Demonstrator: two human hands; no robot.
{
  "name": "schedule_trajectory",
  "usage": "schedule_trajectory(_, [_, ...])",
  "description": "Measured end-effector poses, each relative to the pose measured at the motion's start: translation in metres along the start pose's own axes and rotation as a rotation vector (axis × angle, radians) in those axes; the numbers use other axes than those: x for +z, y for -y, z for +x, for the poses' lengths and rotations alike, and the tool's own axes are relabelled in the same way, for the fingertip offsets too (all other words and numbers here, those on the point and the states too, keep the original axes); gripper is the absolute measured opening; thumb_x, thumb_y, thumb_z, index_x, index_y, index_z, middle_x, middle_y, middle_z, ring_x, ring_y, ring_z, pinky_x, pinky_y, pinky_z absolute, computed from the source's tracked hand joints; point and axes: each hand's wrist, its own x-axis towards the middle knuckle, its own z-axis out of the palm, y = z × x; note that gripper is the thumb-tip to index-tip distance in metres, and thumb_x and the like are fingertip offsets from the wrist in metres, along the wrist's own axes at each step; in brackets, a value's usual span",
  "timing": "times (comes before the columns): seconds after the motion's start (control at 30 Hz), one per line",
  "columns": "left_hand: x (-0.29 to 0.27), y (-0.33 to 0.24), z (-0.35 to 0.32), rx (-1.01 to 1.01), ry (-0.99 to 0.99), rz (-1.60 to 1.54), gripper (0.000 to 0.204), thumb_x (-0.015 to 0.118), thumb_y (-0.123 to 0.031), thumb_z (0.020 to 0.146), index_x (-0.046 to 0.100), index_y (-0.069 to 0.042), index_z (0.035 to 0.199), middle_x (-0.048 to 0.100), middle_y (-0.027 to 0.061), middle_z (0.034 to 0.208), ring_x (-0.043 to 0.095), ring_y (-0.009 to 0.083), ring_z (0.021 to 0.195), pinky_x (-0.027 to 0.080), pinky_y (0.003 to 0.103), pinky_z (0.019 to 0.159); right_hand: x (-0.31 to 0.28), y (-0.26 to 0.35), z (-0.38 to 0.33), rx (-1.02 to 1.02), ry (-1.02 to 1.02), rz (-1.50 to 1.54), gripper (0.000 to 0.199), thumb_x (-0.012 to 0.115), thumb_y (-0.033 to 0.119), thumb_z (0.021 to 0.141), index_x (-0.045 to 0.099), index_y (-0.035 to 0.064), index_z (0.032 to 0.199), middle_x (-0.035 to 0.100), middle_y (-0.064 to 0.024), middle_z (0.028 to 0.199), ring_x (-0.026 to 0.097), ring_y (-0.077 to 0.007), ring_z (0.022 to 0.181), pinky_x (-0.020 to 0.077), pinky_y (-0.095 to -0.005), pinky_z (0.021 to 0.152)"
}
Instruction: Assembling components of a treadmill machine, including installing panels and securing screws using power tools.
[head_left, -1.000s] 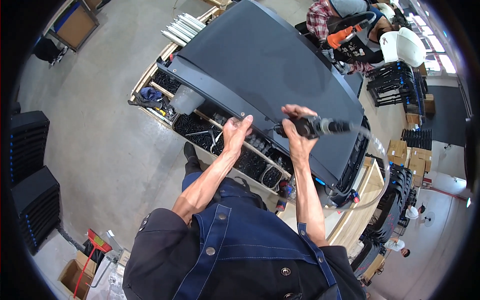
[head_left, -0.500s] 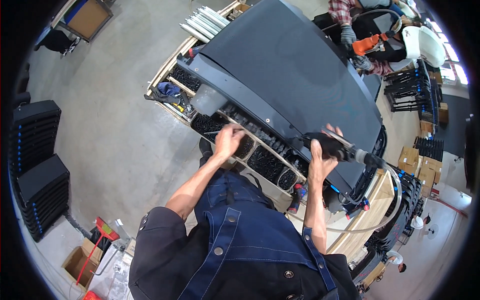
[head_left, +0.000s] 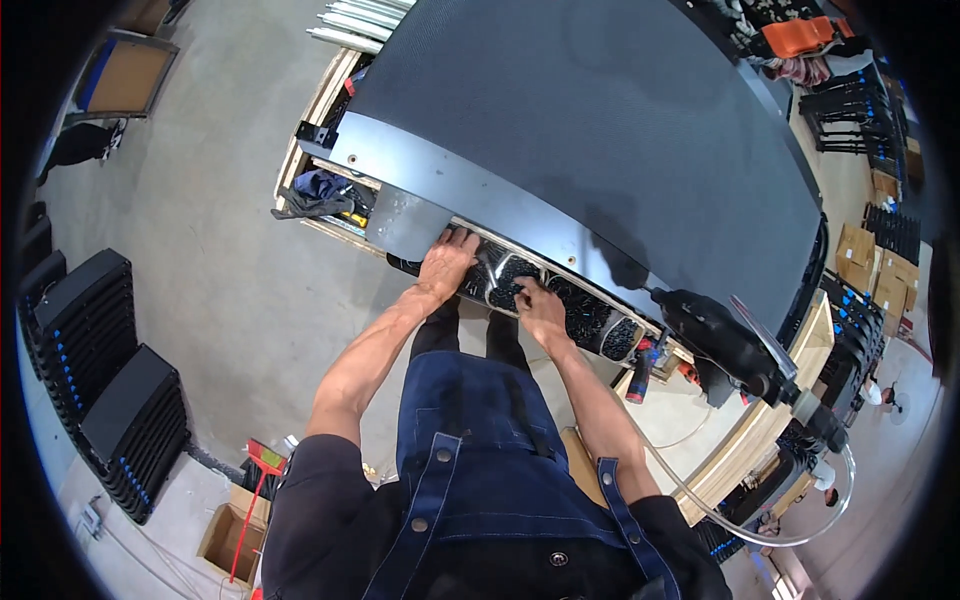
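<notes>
A large dark panel with a grey front edge (head_left: 450, 165) lies over a wooden frame. Just under that edge, my left hand (head_left: 447, 265) rests with its fingers stretched against the frame's rim, beside a bin of small black parts. To its right, my right hand (head_left: 541, 310) dips over a bin of small black screws (head_left: 512, 285). Its fingers are curled together; whatever is between them is too small to make out. A black power screwdriver with a hose (head_left: 715, 335) lies on the panel's right front corner, apart from both hands.
More black screws fill a bin (head_left: 583, 318) on the right. A red-and-black hand tool (head_left: 640, 378) hangs near the frame. The clear hose (head_left: 740, 530) loops down at right. Metal tubes (head_left: 355, 25) lie at far left of the panel. Dark panels (head_left: 85, 300) are stacked at left.
My right hand has let go of the power screwdriver, now lying on the panel, and has moved left to the screw bin. My left hand has shifted slightly toward the panel edge.
</notes>
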Motion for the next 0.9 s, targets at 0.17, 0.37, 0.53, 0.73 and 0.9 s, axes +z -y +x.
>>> schedule_trajectory(0.17, [0.000, 0.009, -0.003, 0.062, 0.087, 0.016, 0.028, 0.064, -0.003, 0.077, 0.058, -0.004, 0.104, 0.063, 0.0159, 0.102, 0.066, 0.0363, 0.097, 0.057, 0.045, 0.077, 0.030, 0.017, 0.018, -0.137, 0.099, -0.382, 0.019, 0.063, 0.015, 0.091, 0.061, 0.0078, 0.109, 0.069, -0.0195, 0.098, 0.069, -0.0397, 0.092, 0.0558, -0.0509, 0.077])
schedule_trajectory(0.37, [-0.082, -0.032, -0.005, -0.173, 0.382, -0.390, 0.053, 0.058, 0.006, 0.076, 0.054, -0.015, 0.126, 0.056, 0.0230, 0.111, 0.061, 0.0456, 0.101, 0.054, 0.050, 0.082, 0.026, -0.002, 0.014, -0.179, 0.016, -0.186, 0.014, 0.065, 0.016, 0.090, 0.067, 0.0085, 0.102, 0.070, -0.0203, 0.096, 0.069, -0.0424, 0.090, 0.0550, -0.0521, 0.075])
schedule_trajectory(0.53, [-0.085, -0.053, -0.051, -0.603, 0.377, -1.124, 0.044, 0.050, -0.001, 0.080, 0.056, -0.005, 0.123, 0.053, 0.0037, 0.092, 0.054, 0.0142, 0.084, 0.048, 0.030, 0.072, 0.036, -0.012, 0.007, -0.025, -0.077, 0.034, 0.016, 0.070, 0.018, 0.089, 0.071, 0.0091, 0.102, 0.074, -0.0123, 0.083, 0.073, -0.0266, 0.074, 0.0562, -0.0360, 0.067])
schedule_trajectory(0.73, [-0.107, -0.130, -0.085, -0.696, 0.116, -1.401, 0.046, 0.047, -0.049, 0.106, 0.060, -0.006, 0.115, 0.049, -0.0004, 0.079, 0.050, 0.0079, 0.065, 0.042, 0.025, 0.056, -0.016, 0.017, -0.029, 0.070, 0.088, 1.033, 0.016, 0.075, 0.009, 0.090, 0.071, -0.0008, 0.102, 0.073, -0.0068, 0.088, 0.069, -0.0123, 0.072, 0.0553, -0.0246, 0.065])
schedule_trajectory(0.9, [-0.126, -0.192, -0.088, -0.630, 0.037, -1.417, 0.042, 0.054, -0.043, 0.104, 0.058, -0.002, 0.110, 0.054, 0.0023, 0.077, 0.053, 0.0095, 0.059, 0.045, 0.024, 0.050, -0.112, 0.071, -0.121, -0.326, 0.088, 1.007, 0.016, 0.073, 0.002, 0.090, 0.072, -0.0029, 0.106, 0.073, -0.0091, 0.091, 0.071, -0.0132, 0.081, 0.0565, -0.0249, 0.070])
